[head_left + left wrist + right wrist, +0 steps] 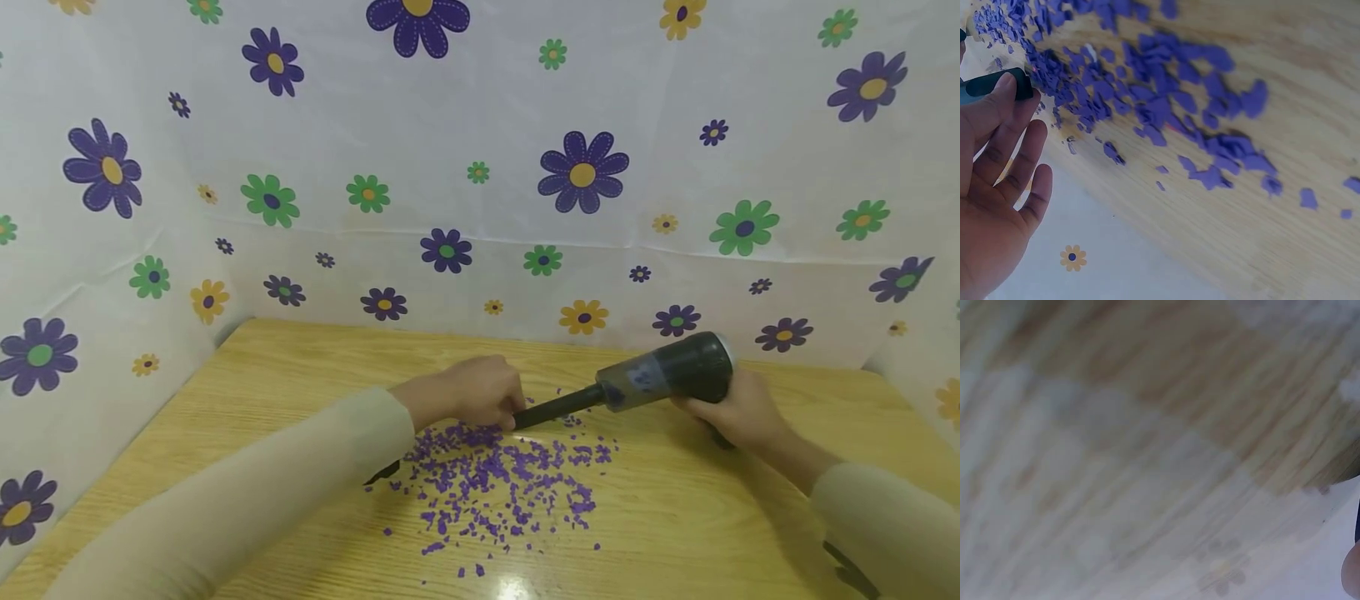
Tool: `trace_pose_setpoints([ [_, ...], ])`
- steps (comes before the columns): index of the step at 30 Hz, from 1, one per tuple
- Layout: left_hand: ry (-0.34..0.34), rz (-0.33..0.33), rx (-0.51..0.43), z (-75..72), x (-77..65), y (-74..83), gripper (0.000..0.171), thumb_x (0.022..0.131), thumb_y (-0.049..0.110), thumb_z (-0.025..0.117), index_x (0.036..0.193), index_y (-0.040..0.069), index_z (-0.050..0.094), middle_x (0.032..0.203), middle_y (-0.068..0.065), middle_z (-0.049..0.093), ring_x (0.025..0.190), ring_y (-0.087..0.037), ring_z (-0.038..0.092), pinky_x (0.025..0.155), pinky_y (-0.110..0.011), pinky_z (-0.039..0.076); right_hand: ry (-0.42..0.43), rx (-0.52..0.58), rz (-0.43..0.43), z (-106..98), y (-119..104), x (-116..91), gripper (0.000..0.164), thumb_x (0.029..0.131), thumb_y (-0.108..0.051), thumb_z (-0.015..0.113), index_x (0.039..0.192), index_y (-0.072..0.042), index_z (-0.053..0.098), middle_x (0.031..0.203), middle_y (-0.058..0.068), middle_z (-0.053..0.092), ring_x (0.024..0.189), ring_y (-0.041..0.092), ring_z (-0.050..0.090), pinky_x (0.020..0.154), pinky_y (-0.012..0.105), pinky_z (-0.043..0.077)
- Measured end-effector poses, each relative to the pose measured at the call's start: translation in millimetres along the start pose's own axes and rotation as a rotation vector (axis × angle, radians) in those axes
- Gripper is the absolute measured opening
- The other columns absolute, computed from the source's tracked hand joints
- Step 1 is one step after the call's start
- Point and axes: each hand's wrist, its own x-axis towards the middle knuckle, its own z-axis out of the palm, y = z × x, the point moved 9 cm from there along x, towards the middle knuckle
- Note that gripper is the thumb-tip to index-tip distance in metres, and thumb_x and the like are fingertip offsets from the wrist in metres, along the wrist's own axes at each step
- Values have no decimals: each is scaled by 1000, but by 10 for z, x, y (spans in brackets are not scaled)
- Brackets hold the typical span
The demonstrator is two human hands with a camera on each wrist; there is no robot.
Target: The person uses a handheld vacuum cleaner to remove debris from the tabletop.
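A black handheld vacuum cleaner (693, 367) with a see-through dust bin (626, 383) is held above the wooden table, tilted down to the left. My right hand (742, 417) grips it at its rear end; in the right wrist view only a fingertip (1352, 572) shows at the edge. My left hand (480, 396) pinches the tip of the narrow nozzle (1016, 84) between thumb and index finger, the other fingers loosely bent. Many small purple scraps (487, 471) lie scattered under and in front of the nozzle, thickest near my left hand.
The light wooden table (675, 533) runs back to a white cloth (480, 108) printed with purple, green and yellow flowers, which also hangs at both sides. A few stray scraps (471, 572) lie nearer the front edge.
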Motion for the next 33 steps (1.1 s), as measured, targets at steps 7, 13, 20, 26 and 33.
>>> trace_pose_setpoints([
  [7, 6, 2, -8, -1, -63, -20, 10, 81, 24, 71, 90, 20, 75, 84, 7, 72, 75, -8, 65, 75, -24, 52, -30, 16, 11, 80, 1, 15, 45, 74, -25, 77, 106, -3, 56, 61, 1, 57, 60, 10, 51, 60, 26, 40],
  [13, 11, 4, -21, -23, -82, -11, 8, 82, 23, 71, 88, 20, 75, 81, 9, 72, 73, -6, 64, 74, -24, 51, -43, 46, 12, 110, 10, 14, 45, 75, -23, 77, 109, -6, 53, 60, 1, 57, 58, 11, 52, 60, 26, 41],
  [20, 20, 23, -9, -31, -83, 5, 10, 82, 23, 70, 90, 19, 75, 81, 8, 72, 74, -7, 64, 74, -24, 52, -30, 60, 10, 88, -5, 3, 39, 75, -22, 76, 103, -4, 55, 57, 0, 56, 56, 10, 51, 58, 26, 40],
  [26, 16, 7, -21, -28, -87, -1, 9, 82, 22, 70, 89, 20, 75, 83, 8, 72, 76, -7, 65, 76, -25, 52, -35, 58, 16, 110, 27, 2, 39, 75, -22, 76, 104, -6, 55, 58, 0, 57, 56, 11, 53, 58, 26, 41],
  [33, 5, -5, -36, -1, -95, -1, 12, 81, 23, 72, 91, 17, 75, 88, 6, 73, 81, -9, 67, 79, -25, 52, 2, 36, -27, 97, -16, -30, 39, 73, -22, 78, 101, -3, 57, 54, -1, 55, 52, 9, 50, 54, 25, 40],
])
